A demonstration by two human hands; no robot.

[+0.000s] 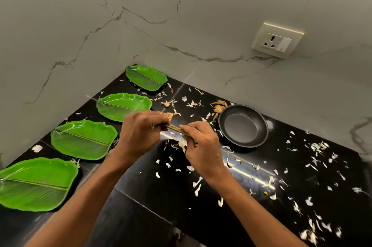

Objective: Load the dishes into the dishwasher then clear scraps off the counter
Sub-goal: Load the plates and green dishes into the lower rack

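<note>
Several green leaf-shaped plates lie in a row along the left wall on the black counter [153, 202], from the nearest plate [36, 184] to the farthest plate [146, 77]. A small dark pan [242, 125] sits at the right of my hands, and my right hand hides its handle. Both hands hover over the middle of the counter. My left hand [141, 132] and my right hand [203, 146] each grip one end of a thin brownish stick-like piece [175, 128]. My right hand also pinches a pale peel scrap [182, 143]. White peel scraps [314, 158] are scattered across the counter.
Marble walls meet in a corner behind the plates. A wall socket [277, 40] sits above the pan on the right wall. Orange-brown peel scraps [219, 106] lie behind the pan. The counter's front edge runs along the bottom of the view.
</note>
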